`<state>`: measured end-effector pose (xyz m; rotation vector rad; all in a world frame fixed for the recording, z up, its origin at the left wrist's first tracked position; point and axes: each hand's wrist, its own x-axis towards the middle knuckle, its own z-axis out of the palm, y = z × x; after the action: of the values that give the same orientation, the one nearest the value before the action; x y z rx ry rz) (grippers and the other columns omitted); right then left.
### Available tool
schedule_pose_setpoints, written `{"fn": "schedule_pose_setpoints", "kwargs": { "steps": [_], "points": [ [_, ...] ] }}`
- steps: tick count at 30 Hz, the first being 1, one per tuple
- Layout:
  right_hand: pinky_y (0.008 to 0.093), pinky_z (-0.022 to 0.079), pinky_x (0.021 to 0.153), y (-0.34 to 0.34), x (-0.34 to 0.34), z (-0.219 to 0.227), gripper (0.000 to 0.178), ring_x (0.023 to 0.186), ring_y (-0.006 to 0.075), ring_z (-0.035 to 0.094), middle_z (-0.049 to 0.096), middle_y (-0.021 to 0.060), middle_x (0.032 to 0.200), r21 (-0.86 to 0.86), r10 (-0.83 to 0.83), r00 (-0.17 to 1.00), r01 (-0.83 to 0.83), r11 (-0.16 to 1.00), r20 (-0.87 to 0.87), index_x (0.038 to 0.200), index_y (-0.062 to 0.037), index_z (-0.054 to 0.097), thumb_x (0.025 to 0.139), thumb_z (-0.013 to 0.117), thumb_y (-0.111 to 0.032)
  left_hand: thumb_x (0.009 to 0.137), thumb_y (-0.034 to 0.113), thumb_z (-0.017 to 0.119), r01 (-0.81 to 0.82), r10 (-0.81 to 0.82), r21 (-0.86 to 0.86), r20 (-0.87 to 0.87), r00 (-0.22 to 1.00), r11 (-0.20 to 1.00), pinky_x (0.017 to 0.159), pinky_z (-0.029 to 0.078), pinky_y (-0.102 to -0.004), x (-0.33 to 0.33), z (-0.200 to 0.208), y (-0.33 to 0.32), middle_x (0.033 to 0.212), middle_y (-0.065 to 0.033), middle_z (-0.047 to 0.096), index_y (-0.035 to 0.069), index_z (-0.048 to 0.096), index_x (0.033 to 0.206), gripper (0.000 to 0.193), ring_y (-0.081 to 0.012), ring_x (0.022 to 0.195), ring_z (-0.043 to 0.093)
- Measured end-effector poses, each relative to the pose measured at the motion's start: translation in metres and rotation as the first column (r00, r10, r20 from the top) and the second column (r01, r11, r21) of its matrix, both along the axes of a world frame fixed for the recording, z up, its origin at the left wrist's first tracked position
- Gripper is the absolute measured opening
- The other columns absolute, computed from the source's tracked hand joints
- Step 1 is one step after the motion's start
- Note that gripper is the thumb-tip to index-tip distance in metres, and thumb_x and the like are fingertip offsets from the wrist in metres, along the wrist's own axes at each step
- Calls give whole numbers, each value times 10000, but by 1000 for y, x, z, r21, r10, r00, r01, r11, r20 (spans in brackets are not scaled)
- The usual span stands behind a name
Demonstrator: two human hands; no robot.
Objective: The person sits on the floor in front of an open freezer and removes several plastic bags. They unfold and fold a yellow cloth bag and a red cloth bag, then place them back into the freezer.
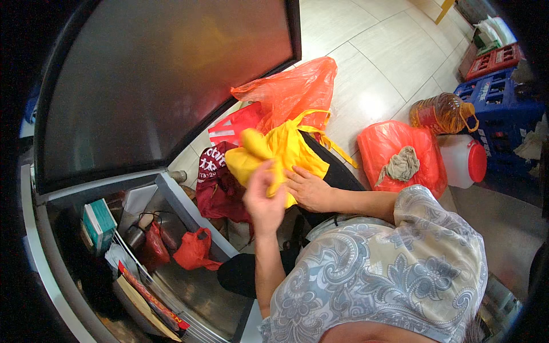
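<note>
A yellow apron (pixel 297 154) with long thin ties is spread over my lap. My left hand (pixel 266 197) is closed on a raised fold of it, slightly blurred. Flat on the cloth to the right lies my right hand (pixel 309 189), fingers stretched out. Beside the apron's left edge hangs a dark red cloth (pixel 214 183) with white print. Beyond the apron are a thin orange-red plastic bag (pixel 303 86) and a bright red piece with white stripes (pixel 234 123).
On the left, an open drawer (pixel 203 220) holds a teal box (pixel 100 226) and red bags (pixel 197 250); a dark panel (pixel 166 80) stands behind it. To the right are a red bag (pixel 372 143) with a grey rag (pixel 401 166), an oil jug (pixel 437 113), a white container (pixel 456 154) and blue crates (pixel 509 123).
</note>
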<state>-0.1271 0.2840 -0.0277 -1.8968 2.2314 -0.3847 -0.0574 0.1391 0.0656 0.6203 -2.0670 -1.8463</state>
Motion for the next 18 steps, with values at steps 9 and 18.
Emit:
{"fn": "schedule_pose_setpoints", "kwargs": {
  "steps": [9, 18],
  "points": [
    [508, 348, 1102, 28, 4, -14, 504, 1314, 369, 449, 498, 151, 1380, -290, -150, 961, 216, 932, 232, 1325, -117, 507, 846, 596, -241, 842, -28, 620, 136, -136, -8, -85, 987, 991, 953, 469, -348, -9, -33, 30, 1105, -118, 641, -19, 623, 1166, 324, -235, 1057, 613],
    [489, 290, 1136, 43, -22, 35, 809, 1352, 416, 367, 415, 222, 1436, -172, -92, 894, 183, 968, 438, 1410, -67, 430, 794, 696, -520, 830, 44, 604, 3, 15, -584, 25, 1000, 812, 1060, 351, -472, 2, -51, 8, 1306, -208, 520, -13, 547, 1266, 443, -382, 1238, 460]
  ]
}}
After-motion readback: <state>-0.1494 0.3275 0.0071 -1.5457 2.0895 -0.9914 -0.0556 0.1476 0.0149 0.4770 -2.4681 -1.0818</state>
